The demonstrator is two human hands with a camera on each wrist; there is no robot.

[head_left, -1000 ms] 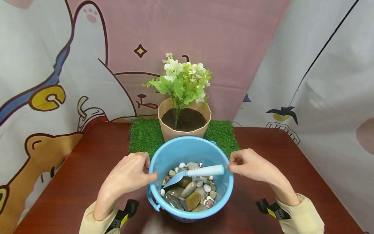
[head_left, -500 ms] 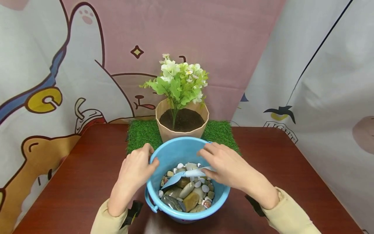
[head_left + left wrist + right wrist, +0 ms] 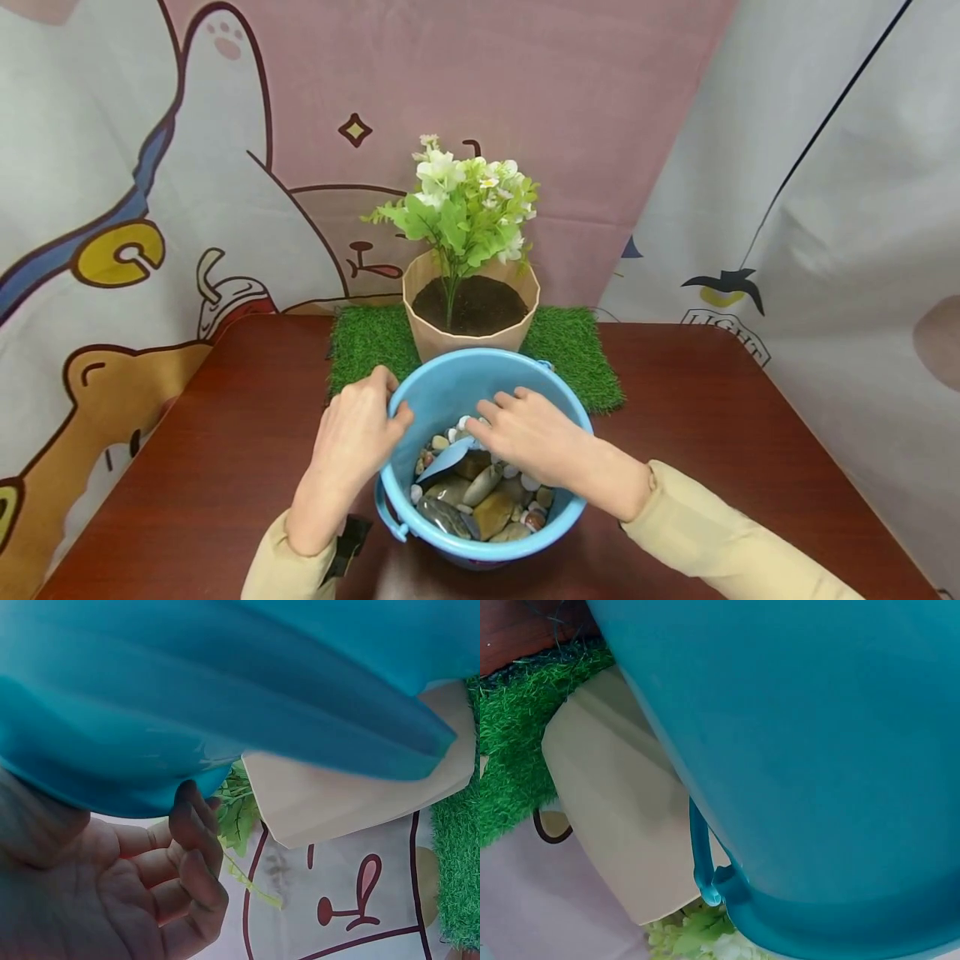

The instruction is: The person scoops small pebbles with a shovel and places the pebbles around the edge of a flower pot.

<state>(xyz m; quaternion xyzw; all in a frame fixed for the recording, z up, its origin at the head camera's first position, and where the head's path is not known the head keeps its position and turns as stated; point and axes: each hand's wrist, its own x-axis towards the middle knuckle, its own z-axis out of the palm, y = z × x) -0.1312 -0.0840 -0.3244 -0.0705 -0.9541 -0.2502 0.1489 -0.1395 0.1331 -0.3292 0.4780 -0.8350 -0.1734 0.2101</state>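
Note:
A light blue bucket (image 3: 480, 364) holds several stones (image 3: 491, 514) and white pebbles, with a blue trowel (image 3: 447, 457) lying across them. My left hand (image 3: 354, 429) grips the bucket's left rim, thumb over the edge and fingers curled outside. In the left wrist view, the left hand (image 3: 142, 892) has its fingertips right at the rim. My right hand (image 3: 525, 433) reaches into the bucket over the trowel's handle, palm down. It hides the handle, leaving the blue blade in sight; I cannot tell whether it holds the handle.
Behind the bucket, a beige pot (image 3: 471, 340) of dark soil and white flowers (image 3: 480, 196) stands on a green grass mat (image 3: 367, 350). The bucket's handle (image 3: 388, 512) hangs at its left side. A brown table (image 3: 697, 442) lies beneath, with a printed cloth (image 3: 540, 75) behind.
My right hand has left the bucket's right rim and moved left into the bucket, over the trowel's handle. The left hand has stayed at the left rim, shifting slightly.

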